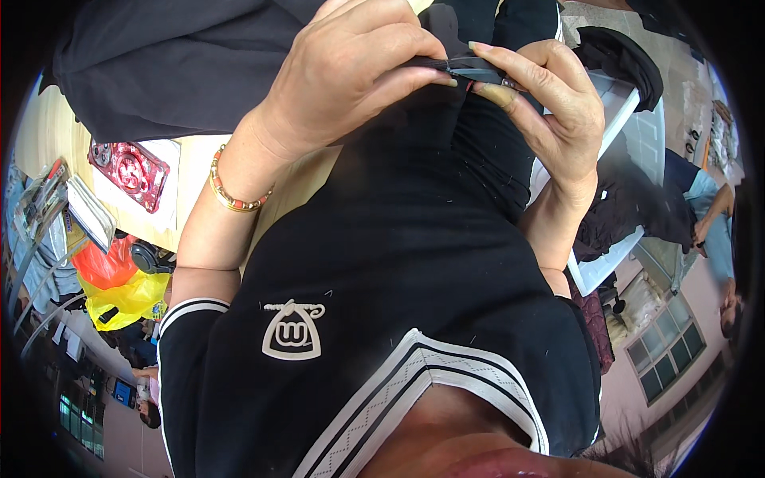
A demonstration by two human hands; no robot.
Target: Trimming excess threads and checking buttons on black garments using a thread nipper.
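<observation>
My left hand (351, 72) pinches the edge of a dark grey garment (183, 72) between thumb and fingers. Its cloth spreads off to the left over the table. In my right hand (554, 95) is a small pair of thread snips (478, 73), gripped between thumb and fingers. The snips' metal blades point left and meet the pinched edge close to my left fingertips. Whether the blades are closed on a thread is too small to tell. More dark cloth hangs below both hands.
A phone in a red patterned case (131, 174) lies on the pale wooden table (209, 151). Yellow (123, 299) and red plastic bags sit at left. White plastic bins (649, 131) with dark garments (629, 199) stand at right. Another person's arm (717, 211) shows at far right.
</observation>
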